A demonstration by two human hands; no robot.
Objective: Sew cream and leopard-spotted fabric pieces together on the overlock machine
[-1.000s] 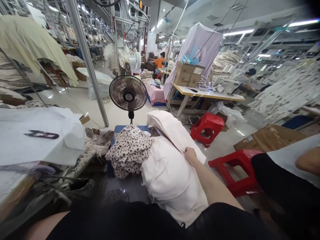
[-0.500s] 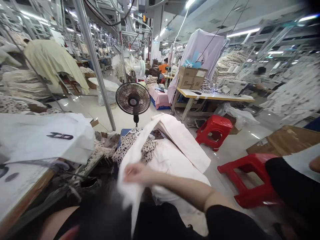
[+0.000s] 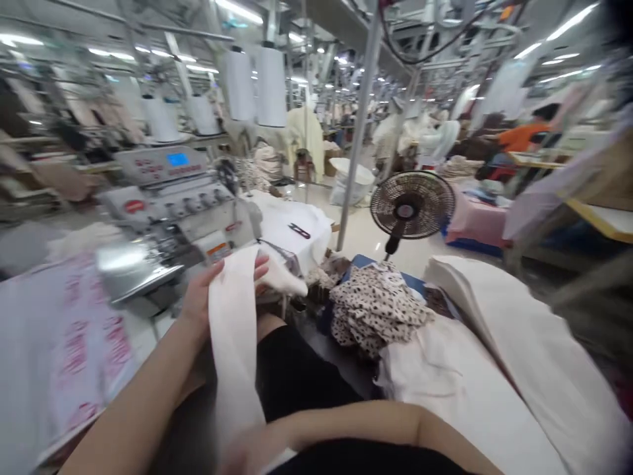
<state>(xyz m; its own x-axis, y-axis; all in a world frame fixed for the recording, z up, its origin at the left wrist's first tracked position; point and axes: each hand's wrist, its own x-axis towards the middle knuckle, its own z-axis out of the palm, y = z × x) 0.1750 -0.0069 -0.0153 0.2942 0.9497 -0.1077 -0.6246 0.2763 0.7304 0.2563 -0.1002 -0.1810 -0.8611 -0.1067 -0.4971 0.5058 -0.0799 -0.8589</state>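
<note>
- While a long white cloth strip (image 3: 236,343) is held up over the lap, its upper end is grasped by the left hand (image 3: 202,298), and the fingertips (image 3: 261,262) are curled round the far edge of the strip.
- The lower end of the strip is met by the right hand (image 3: 244,454) at the bottom edge of the view. That hand is heavily blurred, so it cannot be told whether it is clenched on the cloth.
- The strip is stretched nearly upright between the two hands, in front of a lap clothed in black (its top end lies just before the machine).
- A sewing machine (image 3: 173,198) is seen just beyond the left hand, with white thread cones (image 3: 270,86) mounted above it.
- A white sheet printed with pink marks (image 3: 74,343) is spread out to the left of the left arm.
- Small black snips (image 3: 299,230) are laid on a white cloth (image 3: 277,221) to the right of the machine.
- A heap of spotted fabric (image 3: 380,307) is piled to the right of the lap, touching a stack of pale cloth (image 3: 494,369).
- A standing fan (image 3: 412,204) is placed beyond the heap, and a person in an orange top (image 3: 519,137) is seen far back on the right.
</note>
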